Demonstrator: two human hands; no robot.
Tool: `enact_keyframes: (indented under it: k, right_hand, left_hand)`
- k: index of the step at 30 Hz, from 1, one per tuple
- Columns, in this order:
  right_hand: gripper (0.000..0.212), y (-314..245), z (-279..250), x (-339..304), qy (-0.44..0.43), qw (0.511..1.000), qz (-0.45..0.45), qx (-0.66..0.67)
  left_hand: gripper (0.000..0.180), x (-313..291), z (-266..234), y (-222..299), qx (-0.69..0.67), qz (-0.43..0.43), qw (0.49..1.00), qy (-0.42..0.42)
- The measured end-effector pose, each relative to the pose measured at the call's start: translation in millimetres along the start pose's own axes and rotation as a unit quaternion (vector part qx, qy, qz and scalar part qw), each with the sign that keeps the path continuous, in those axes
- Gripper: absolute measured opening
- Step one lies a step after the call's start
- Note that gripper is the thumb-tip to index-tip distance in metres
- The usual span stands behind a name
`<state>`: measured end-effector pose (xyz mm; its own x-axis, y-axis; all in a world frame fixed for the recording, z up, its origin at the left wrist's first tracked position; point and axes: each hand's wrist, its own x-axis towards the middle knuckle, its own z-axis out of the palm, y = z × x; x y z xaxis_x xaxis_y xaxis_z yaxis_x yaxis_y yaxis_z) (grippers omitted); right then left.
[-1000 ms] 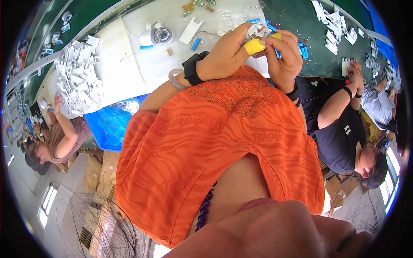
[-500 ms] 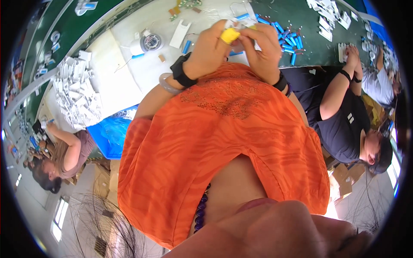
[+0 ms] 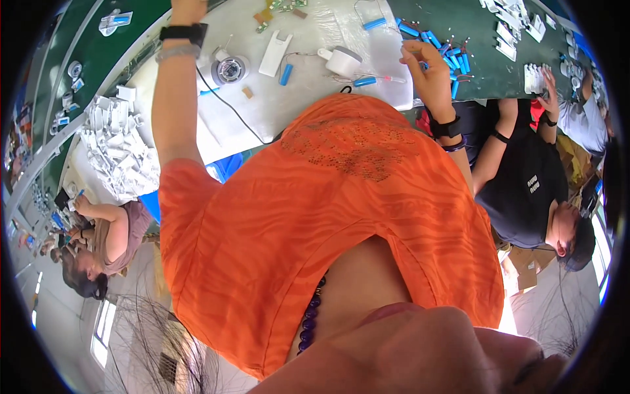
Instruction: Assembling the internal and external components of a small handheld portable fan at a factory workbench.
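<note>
At the upper left of the head view, your left hand (image 3: 189, 10) is lying partly beyond the frame edge; its fingers are not showing, so its grip cannot be told. Your left forearm (image 3: 174, 108) is pointing nearly straight away from your body, elbow almost unbent. From the black wristband (image 3: 184, 31), a dark cord (image 3: 226, 102) is slanting toward your orange shirt (image 3: 328, 217). Nearest this hand on the pale sheet (image 3: 275, 98), a round white device (image 3: 230, 69) is sitting.

Same view, right side: your right hand (image 3: 430, 75) is hovering beside the blue cells (image 3: 455, 62), wrist raised, fingers loosely bent toward your left. Grip is reading as released, thumb and fingers standing apart; contact with the cells cannot be told. Between your hands, nearer the right, a white housing (image 3: 343, 61) is resting on the pale sheet. A wired blue cell (image 3: 365, 82) is lying just beside it, closer to you.
</note>
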<state>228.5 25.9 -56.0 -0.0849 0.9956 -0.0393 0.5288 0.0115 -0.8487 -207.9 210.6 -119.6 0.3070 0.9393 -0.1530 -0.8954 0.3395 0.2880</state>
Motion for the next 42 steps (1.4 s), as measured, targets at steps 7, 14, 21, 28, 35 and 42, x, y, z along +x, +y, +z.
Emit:
enact_keyframes:
  k: [7, 14, 21, 28, 35, 42]
  right_hand:
    - [0.018, 6, 39, 10, -0.105, 0.989, -0.098, -0.029]
    - [0.021, -6, 69, 27, -0.12, 0.955, -0.247, -0.108]
    - [0.029, -17, 116, 43, -0.206, 0.917, -0.306, -0.15]
    - [0.045, -12, 118, 28, -0.217, 0.914, -0.213, -0.268]
    - [0.034, 17, 87, 22, -0.218, 0.962, -0.101, -0.132]
    - [0.016, -13, 68, 13, 0.001, 0.961, -0.267, -0.076]
  left_hand:
    - [0.034, 19, -100, 112, 0.691, 0.295, 0.558, 0.353]
    - [0.03, -81, 57, -57, 0.654, 0.157, 0.728, 0.131]
    - [0.025, -151, 27, -179, 0.876, 0.136, 0.461, 0.028]
    - [0.024, -156, 25, -193, 0.863, 0.166, 0.477, 0.037]
    - [0.017, -170, 58, -208, 0.641, -0.011, 0.767, 0.037]
    - [0.019, -171, 87, -221, 0.586, 0.01, 0.81, 0.014]
